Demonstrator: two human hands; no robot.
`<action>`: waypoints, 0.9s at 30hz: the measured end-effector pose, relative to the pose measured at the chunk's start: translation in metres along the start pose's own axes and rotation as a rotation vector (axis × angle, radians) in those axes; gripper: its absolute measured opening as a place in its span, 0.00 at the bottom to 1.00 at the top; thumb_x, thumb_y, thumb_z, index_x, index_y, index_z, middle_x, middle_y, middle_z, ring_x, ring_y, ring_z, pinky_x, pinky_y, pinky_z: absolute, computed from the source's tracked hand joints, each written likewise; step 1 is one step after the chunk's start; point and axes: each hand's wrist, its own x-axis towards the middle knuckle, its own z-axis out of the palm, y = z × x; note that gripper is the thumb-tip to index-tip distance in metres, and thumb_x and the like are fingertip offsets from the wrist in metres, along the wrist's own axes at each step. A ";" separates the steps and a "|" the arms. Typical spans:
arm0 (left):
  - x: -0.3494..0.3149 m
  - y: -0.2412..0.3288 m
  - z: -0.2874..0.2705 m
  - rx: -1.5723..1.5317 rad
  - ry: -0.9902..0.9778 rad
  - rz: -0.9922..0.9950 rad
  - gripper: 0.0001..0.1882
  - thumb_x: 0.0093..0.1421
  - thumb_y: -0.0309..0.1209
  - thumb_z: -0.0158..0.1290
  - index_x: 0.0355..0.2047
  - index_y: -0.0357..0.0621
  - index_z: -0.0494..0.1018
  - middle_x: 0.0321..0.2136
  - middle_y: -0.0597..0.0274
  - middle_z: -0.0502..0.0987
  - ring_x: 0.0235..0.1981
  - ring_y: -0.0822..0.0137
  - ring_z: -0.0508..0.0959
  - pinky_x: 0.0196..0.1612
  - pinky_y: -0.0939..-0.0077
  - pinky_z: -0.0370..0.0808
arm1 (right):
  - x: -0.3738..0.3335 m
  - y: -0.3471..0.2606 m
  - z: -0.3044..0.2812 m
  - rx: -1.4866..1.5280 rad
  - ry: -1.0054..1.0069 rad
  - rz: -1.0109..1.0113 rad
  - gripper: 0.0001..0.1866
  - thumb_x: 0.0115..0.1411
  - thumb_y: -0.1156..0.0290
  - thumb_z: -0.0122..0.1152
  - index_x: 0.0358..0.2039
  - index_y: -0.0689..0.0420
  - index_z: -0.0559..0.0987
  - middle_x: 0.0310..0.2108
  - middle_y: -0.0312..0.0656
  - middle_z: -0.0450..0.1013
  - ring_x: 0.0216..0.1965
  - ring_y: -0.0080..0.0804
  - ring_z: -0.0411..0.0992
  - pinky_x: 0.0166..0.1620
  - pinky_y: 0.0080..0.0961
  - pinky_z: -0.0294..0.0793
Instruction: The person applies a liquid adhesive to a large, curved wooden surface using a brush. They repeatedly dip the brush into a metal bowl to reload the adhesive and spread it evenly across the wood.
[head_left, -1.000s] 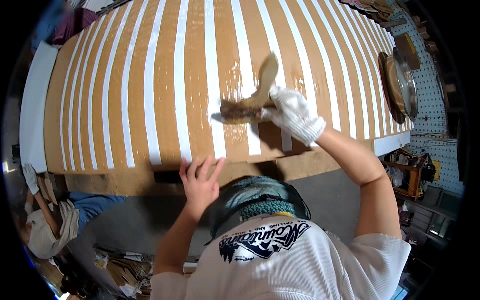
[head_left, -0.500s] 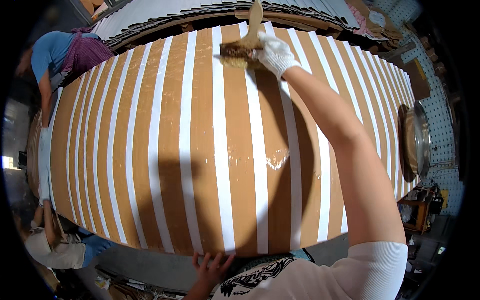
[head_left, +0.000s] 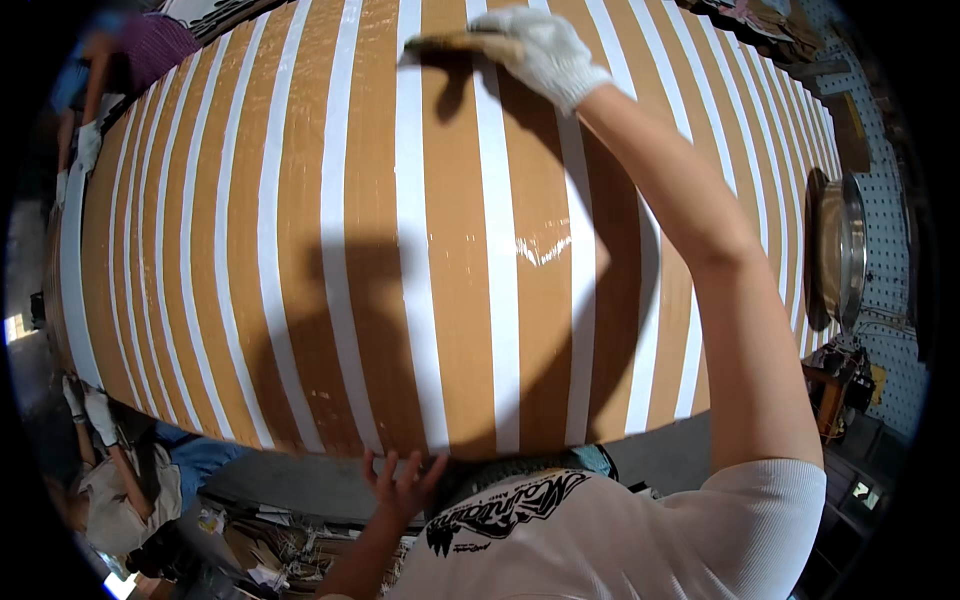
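Observation:
My right hand (head_left: 545, 50), in a white knit glove, is closed around a wide brush (head_left: 462, 44). The brush lies low over the far part of a broad surface of brown sheets (head_left: 455, 250) with white stripes (head_left: 412, 200). Its handle is mostly hidden by the glove. Glossy wet patches shine on several sheets. My bare left hand (head_left: 402, 480) rests at the near edge of the sheets, its fingers spread and holding nothing.
At the right end stands a round metal basin (head_left: 852, 252). One co-worker's gloved hand (head_left: 88, 148) is at the far left corner; another co-worker's gloved hands (head_left: 98, 412) are at the near left corner. A perforated panel (head_left: 895, 260) stands at the right.
The brush handle, upright before, has tipped down out of sight behind my glove. The co-workers' hands have moved apart along the left edge. The whole view has shifted.

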 end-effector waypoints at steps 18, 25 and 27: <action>0.007 0.010 -0.013 -0.104 0.098 -0.068 0.36 0.43 0.27 0.54 0.57 0.64 0.77 0.58 0.63 0.65 0.58 0.52 0.63 0.67 0.41 0.57 | -0.237 -0.268 -0.233 0.468 -0.796 0.348 0.11 0.63 0.71 0.59 0.44 0.51 0.84 0.35 0.43 0.81 0.27 0.31 0.76 0.29 0.26 0.78; 0.006 0.013 -0.014 -0.113 0.091 -0.076 0.40 0.43 0.27 0.54 0.61 0.63 0.73 0.57 0.61 0.66 0.59 0.52 0.64 0.68 0.40 0.55 | -0.306 -0.323 -0.238 0.155 -0.305 0.177 0.16 0.63 0.71 0.57 0.52 0.49 0.80 0.42 0.43 0.79 0.40 0.38 0.78 0.45 0.32 0.77; 0.006 0.014 -0.014 -0.115 0.115 -0.092 0.40 0.42 0.27 0.54 0.62 0.61 0.72 0.56 0.61 0.68 0.58 0.52 0.66 0.68 0.40 0.56 | -0.314 -0.333 -0.254 0.154 -0.403 0.185 0.16 0.63 0.71 0.57 0.51 0.48 0.81 0.42 0.42 0.80 0.38 0.39 0.78 0.48 0.33 0.77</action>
